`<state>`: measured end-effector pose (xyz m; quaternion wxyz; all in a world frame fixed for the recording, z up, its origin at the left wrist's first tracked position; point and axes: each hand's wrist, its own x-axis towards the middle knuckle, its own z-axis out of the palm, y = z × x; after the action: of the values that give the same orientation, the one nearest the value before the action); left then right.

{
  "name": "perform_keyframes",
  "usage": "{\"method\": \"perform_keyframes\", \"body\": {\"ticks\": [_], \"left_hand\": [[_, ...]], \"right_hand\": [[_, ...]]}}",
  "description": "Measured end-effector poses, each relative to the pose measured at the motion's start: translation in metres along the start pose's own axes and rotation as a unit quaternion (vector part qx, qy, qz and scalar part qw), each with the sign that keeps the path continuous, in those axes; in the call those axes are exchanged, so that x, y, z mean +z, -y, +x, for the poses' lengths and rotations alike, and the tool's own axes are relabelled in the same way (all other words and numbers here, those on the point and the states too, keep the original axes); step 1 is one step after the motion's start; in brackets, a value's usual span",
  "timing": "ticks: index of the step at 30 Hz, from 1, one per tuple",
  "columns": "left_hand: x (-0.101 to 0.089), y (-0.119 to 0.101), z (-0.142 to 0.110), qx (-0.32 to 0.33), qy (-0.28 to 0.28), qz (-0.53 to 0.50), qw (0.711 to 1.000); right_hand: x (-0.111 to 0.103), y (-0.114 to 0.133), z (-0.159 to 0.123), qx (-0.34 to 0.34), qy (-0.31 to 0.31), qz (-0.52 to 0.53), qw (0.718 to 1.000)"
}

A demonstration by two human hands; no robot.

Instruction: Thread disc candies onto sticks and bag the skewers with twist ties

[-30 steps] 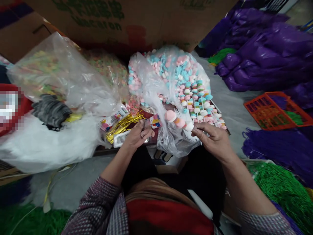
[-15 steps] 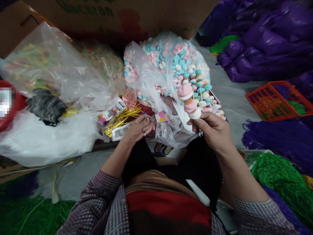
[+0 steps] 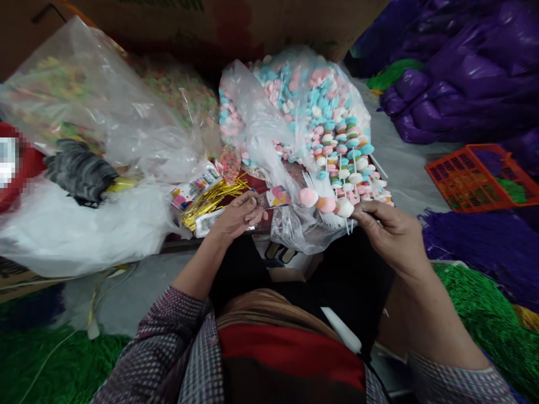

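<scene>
My right hand point(image 3: 389, 230) pinches a marshmallow skewer point(image 3: 326, 203) at its white end. The skewer lies nearly level, its pink tip pointing left. My left hand point(image 3: 236, 216) is closed on a small clear plastic bag point(image 3: 278, 196) with a colourful printed patch. The skewer's tip is close to the bag's right end; I cannot tell whether they touch. Several finished marshmallow skewers point(image 3: 352, 147) lie in rows behind my right hand, with white sticks point(image 3: 318, 193) beside them. Gold twist ties point(image 3: 217, 196) and printed packets point(image 3: 197, 188) lie behind my left hand.
A big clear bag of pink, blue and white marshmallows point(image 3: 295, 84) stands at the back. Bags of gummy candy point(image 3: 54, 92) and a grey striped glove point(image 3: 82, 171) are at the left. An orange basket point(image 3: 467, 179) and purple bundles point(image 3: 455, 101) lie at the right.
My right hand has tipped the skewer from upright to nearly level, bringing its pink tip down towards the bag. My left hand has stayed almost in place.
</scene>
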<state>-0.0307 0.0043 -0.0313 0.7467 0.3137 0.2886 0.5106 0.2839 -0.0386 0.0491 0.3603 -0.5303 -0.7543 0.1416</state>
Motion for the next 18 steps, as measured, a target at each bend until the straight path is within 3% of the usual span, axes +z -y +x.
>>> {"method": "perform_keyframes", "body": {"ticks": [11,18], "left_hand": [[0.0027,0.0009,-0.0003,-0.017,0.011,0.051,0.998],[-0.0011,0.0017,0.0029,-0.051,0.081,0.07,0.993]], "right_hand": [[-0.0072,-0.0032,-0.0031,-0.025,0.012,-0.019,0.999],[-0.0083,-0.0086,-0.0043,-0.05,0.014,-0.079,0.996]]}}
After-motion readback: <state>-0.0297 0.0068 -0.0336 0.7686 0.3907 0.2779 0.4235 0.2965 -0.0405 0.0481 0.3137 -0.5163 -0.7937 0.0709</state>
